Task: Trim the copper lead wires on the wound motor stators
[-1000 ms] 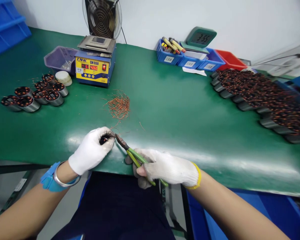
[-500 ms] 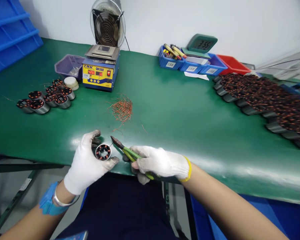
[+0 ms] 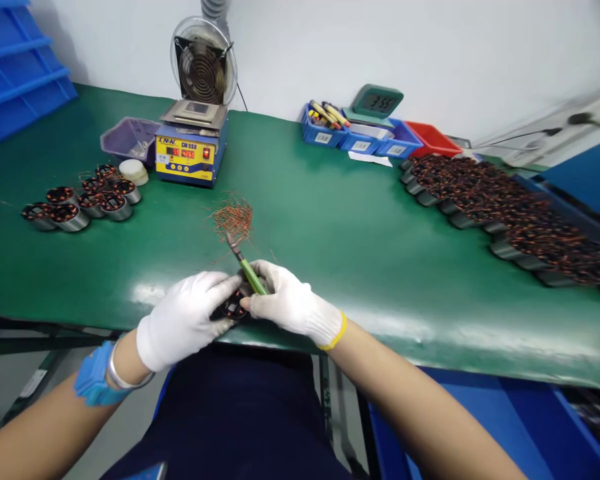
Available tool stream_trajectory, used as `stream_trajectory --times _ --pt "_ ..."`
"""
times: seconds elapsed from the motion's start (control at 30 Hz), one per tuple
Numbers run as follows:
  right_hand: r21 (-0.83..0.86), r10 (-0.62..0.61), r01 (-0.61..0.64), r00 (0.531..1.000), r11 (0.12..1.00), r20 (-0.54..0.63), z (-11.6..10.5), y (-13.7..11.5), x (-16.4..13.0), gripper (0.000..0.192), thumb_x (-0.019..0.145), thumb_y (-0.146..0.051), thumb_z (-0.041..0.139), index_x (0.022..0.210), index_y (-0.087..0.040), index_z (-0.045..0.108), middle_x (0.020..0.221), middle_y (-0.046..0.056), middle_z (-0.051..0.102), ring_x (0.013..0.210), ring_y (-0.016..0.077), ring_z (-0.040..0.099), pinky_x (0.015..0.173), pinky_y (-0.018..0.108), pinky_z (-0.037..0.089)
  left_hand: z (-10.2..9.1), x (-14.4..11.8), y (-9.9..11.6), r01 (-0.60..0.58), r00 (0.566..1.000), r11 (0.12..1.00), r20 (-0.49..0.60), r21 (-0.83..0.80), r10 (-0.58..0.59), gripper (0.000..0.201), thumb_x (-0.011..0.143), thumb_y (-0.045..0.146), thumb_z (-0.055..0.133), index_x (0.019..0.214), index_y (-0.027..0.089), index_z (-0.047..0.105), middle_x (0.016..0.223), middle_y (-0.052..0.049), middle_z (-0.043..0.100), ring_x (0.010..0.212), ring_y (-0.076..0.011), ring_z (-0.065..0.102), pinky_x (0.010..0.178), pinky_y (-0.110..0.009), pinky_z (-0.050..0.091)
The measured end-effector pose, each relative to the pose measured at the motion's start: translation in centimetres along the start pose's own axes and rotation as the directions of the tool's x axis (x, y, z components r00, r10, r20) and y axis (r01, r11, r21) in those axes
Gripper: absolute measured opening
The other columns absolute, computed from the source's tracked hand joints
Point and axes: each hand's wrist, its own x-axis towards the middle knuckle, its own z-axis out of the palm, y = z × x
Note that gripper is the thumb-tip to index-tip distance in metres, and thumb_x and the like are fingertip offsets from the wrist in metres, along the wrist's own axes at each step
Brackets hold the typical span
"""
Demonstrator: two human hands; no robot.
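Observation:
At the table's front edge my gloved left hand (image 3: 187, 317) grips a motor stator (image 3: 234, 305), a dark ring with copper windings partly covered by fingers. My gloved right hand (image 3: 290, 299) is closed around green-handled wire cutters (image 3: 250, 273), and its thumb and fingers also touch the stator's right side. The cutters' tips point away from me, towards a heap of copper wire offcuts (image 3: 234, 219) on the green table. Whether their jaws are apart I cannot make out.
Several stators (image 3: 70, 217) stand at the left near a purple bin (image 3: 125, 137) and a yellow-blue soldering pot (image 3: 190, 157). Many more stators (image 3: 510, 220) fill the right side. Blue boxes (image 3: 363, 140), a red box (image 3: 433, 140) and a clock (image 3: 377, 101) are at the back.
My right hand has moved left to the stator, and the cutters' tips now point forward instead of at the stator's rim. The stator has turned and shifted slightly right. The view has shifted.

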Motion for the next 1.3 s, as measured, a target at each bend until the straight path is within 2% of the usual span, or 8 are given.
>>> stream_trajectory --times 0.17,0.3,0.5,0.63,0.7,0.9,1.1,1.3 --pt "0.138 -0.018 0.047 0.98 0.989 -0.198 -0.5 0.9 -1.4 0.041 0.057 -0.024 0.068 0.094 -0.022 0.051 0.083 -0.001 0.063 0.077 0.0167 0.06 0.068 0.032 0.05 -1.0 -0.5 0.4 0.307 0.951 0.914 0.115 -0.263 -0.287 0.021 0.083 0.028 0.064 0.065 0.018 0.062 0.061 -0.002 0.062 0.054 -0.0152 0.057 0.053 -0.027 0.043" --pt "0.182 -0.023 0.063 0.976 0.981 -0.217 -0.5 1.4 -1.7 0.047 0.053 -0.03 0.071 0.095 -0.022 0.05 0.085 0.0 0.062 0.079 0.0178 0.061 0.072 0.034 0.05 -1.6 -0.5 -0.3 0.246 0.896 0.667 -0.098 -0.703 -0.434 0.008 0.081 0.028 0.057 0.082 0.021 0.059 0.074 -0.001 0.063 0.059 -0.0146 0.058 0.053 -0.026 0.044" --pt "0.171 -0.069 0.111 0.969 0.979 -0.236 -0.3 1.9 -1.8 0.047 0.051 -0.028 0.069 0.095 -0.022 0.05 0.088 0.001 0.063 0.081 0.0187 0.061 0.072 0.035 0.05 -0.2 1.8 0.9 0.467 0.884 0.788 0.202 -0.401 -0.421 0.023 0.078 0.033 0.064 0.063 0.02 0.052 0.056 0.004 0.048 0.052 -0.0118 0.044 0.05 -0.025 0.036" --pt "0.228 -0.049 0.104 0.971 0.968 -0.234 -0.5 2.0 -2.0 0.049 0.051 -0.029 0.07 0.095 -0.023 0.05 0.086 0.0 0.064 0.08 0.0192 0.062 0.073 0.036 0.05 -1.0 1.3 0.6 0.22 0.845 0.55 -0.125 -0.806 -0.52 0.024 0.087 0.031 0.055 0.066 0.021 0.05 0.055 0.004 0.049 0.045 -0.0109 0.046 0.044 -0.024 0.038" --pt "0.246 -0.035 0.094 0.972 0.965 -0.233 -0.6 2.0 -2.1 0.051 0.05 -0.029 0.072 0.095 -0.022 0.05 0.086 0.001 0.064 0.079 0.0194 0.062 0.073 0.037 0.051 -1.3 1.3 0.4 0.188 0.79 0.599 -0.243 -0.778 -0.563 0.011 0.081 0.028 0.063 0.076 0.021 0.056 0.066 0.002 0.058 0.054 -0.0132 0.055 0.051 -0.026 0.045" --pt "0.213 -0.089 0.142 0.967 0.967 -0.239 -0.6 2.3 -2.1 0.046 0.054 -0.028 0.069 0.095 -0.023 0.049 0.086 0.001 0.065 0.081 0.0201 0.063 0.073 0.037 0.052 -0.1 2.9 1.5 0.456 0.882 0.756 0.125 -0.469 -0.455 0.009 0.077 0.024 0.063 0.072 0.019 0.057 0.066 0.002 0.057 0.061 -0.013 0.053 0.057 -0.025 0.043" --pt "0.264 -0.076 0.14 0.968 0.954 -0.24 -0.8 2.5 -2.0 0.05 0.053 -0.029 0.072 0.097 -0.023 0.048 0.091 0.003 0.066 0.084 0.0213 0.065 0.075 0.038 0.053 0.2 2.3 1.1 0.322 0.809 0.575 -0.096 -0.752 -0.58 0.012 0.07 0.017 0.062 0.073 0.02 0.051 0.068 0.004 0.055 0.06 -0.0116 0.054 0.059 -0.025 0.045" --pt "0.256 -0.116 0.178 0.964 0.95 -0.241 -1.0 2.8 -1.9 0.047 0.054 -0.029 0.072 0.096 -0.023 0.05 0.089 0.002 0.066 0.084 0.0202 0.064 0.074 0.037 0.053 1.0 3.1 1.9 0.427 0.845 0.595 0.067 -0.681 -0.53 0.012 0.071 0.02 0.069 0.07 0.019 0.057 0.068 0.002 0.057 0.063 -0.0122 0.054 0.061 -0.025 0.045"
